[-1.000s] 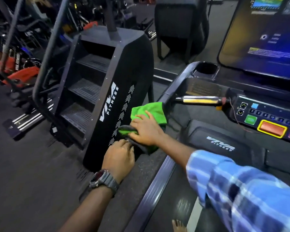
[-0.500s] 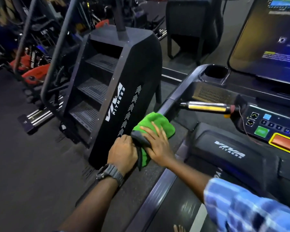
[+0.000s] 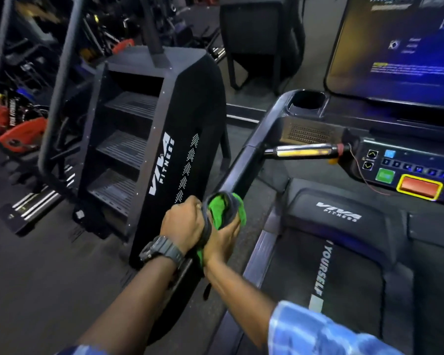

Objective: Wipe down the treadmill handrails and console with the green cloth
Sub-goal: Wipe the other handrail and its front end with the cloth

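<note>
The big black treadmill [image 3: 344, 252], its lit console [image 3: 405, 172] a row of coloured buttons under a dark screen, filled the right of the room, with a tall black stair-climber machine [image 3: 149, 149] standing just beside it on the left. Along the treadmill's near side ran the long black padded handrail [image 3: 244, 160], sloping up toward the console. At its lower end the left hand [image 3: 183, 225], a dark watch on the wrist, was curled tight round the rail, while the right hand [image 3: 222, 238] gripped the bunched green cloth [image 3: 222, 211], fingers wrapped about it against the rail. I judged the risk lay higher up: a thin red cord [image 3: 362, 172] hung by the short chrome grip bar [image 3: 303, 151], and a careless sweep could snag it, or the cloth might press a button on the live console. The round black cup holder [image 3: 308, 101] at the rail's top looked dark inside; I could not tell if anything sat in it.
</note>
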The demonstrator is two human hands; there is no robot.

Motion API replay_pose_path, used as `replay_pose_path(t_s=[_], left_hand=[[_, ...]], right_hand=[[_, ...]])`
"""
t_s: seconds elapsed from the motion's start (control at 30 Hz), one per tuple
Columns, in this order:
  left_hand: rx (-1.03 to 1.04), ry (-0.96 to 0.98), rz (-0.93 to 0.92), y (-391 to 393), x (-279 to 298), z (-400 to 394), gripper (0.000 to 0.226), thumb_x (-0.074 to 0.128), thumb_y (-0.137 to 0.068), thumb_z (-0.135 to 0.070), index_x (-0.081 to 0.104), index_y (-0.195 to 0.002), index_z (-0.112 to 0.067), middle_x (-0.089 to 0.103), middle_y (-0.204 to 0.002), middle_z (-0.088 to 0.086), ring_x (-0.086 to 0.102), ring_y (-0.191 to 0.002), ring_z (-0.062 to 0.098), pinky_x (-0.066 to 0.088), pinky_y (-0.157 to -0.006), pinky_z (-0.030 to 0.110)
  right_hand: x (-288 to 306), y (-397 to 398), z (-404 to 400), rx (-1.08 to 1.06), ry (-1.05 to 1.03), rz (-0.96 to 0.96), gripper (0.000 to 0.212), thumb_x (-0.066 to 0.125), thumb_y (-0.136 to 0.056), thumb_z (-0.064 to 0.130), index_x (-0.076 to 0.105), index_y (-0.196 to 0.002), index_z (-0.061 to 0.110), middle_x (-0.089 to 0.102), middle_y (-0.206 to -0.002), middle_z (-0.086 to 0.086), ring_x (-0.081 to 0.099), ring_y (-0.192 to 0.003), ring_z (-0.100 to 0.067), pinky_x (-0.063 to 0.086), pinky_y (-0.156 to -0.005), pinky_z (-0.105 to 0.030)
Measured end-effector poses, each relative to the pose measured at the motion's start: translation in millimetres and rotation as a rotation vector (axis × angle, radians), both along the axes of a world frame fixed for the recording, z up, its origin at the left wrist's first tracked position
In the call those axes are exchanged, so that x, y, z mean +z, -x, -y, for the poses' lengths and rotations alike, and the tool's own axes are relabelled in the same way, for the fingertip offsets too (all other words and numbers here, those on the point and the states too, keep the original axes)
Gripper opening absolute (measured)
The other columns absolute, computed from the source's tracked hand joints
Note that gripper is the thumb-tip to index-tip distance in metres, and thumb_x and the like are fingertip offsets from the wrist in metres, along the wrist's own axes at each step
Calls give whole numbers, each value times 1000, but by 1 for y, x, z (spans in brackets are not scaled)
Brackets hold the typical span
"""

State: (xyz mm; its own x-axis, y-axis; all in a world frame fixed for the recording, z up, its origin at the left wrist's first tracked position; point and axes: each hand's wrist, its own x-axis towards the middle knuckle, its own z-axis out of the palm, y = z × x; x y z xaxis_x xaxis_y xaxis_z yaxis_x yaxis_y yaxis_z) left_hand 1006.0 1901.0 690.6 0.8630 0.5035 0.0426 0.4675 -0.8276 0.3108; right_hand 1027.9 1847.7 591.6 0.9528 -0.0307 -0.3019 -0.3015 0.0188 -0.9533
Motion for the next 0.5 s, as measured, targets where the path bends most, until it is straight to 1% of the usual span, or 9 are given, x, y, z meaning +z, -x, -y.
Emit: replay_pose_path(t_s=[0.1,0.17,0.23,0.27,0.3,0.33,0.4,0.43,0.5], left_hand=[[-119,54,14,6,-1,-11,26,44,-97,-26,57,-119,-20,69,-98,23,62,-96,45,48,-82,45],[-204,59,33,12,-5,-19,29,43,-97,-28,55,-122,-21,69,-101,24,62,-97,46,50,-83,47],[-281,84,43,19,-7,-24,32,41,-98,-28,53,-126,-19,68,-104,26,62,-98,48,50,-84,48],[-315,103,37,24,-7,-27,33,40,-99,-29,52,-128,-18,68,-107,26,61,-100,48,50,-86,47],[-341,125,31,28,-8,-31,34,39,-100,-30,51,-129,-17,67,-109,26,61,-102,48,49,-87,47],[-356,154,25,33,-9,-34,35,38,-101,-31,51,-131,-19,66,-112,25,60,-104,47,48,-89,46],[-355,207,16,40,-11,-36,37,37,-102,-35,51,-133,-22,65,-118,24,59,-109,45,47,-91,44],[-352,240,15,43,-10,-36,37,36,-102,-36,51,-133,-23,65,-121,23,58,-112,44,45,-93,44],[-341,316,6,47,-9,-38,37,34,-103,-38,54,-131,-24,63,-125,20,55,-116,43,44,-95,43]], right_hand=[[5,-9,1,-39,-69,-34,91,78,-71,48,28,-146,36,39,-149,3,47,-129,-20,40,-104,-34],[13,-40,3,-71,-91,-80,95,71,-70,52,28,-149,22,41,-148,-5,47,-130,-23,39,-103,-31],[20,-58,5,-12,-205,-77,85,54,-75,47,29,-149,14,47,-141,-6,53,-122,-23,46,-94,-29],[18,-56,2,-18,-213,-40,78,57,-80,43,30,-148,15,48,-142,-8,55,-121,-24,47,-95,-29],[19,-43,-2,-46,-157,-30,75,63,-84,39,32,-149,18,49,-142,-10,54,-123,-26,45,-98,-31],[17,-25,-6,-83,-99,-40,78,67,-82,42,32,-149,21,48,-143,-11,52,-125,-27,43,-103,-35],[4,23,-13,-148,-69,-35,92,65,-70,58,32,-149,26,45,-145,-9,47,-131,-25,38,-110,-42],[0,55,-14,-127,-76,18,95,62,-66,60,31,-149,26,42,-148,-6,43,-134,-22,34,-113,-41],[-2,109,-9,5,-22,115,94,61,-68,56,25,-151,31,34,-153,4,35,-139,-12,29,-116,-35]])
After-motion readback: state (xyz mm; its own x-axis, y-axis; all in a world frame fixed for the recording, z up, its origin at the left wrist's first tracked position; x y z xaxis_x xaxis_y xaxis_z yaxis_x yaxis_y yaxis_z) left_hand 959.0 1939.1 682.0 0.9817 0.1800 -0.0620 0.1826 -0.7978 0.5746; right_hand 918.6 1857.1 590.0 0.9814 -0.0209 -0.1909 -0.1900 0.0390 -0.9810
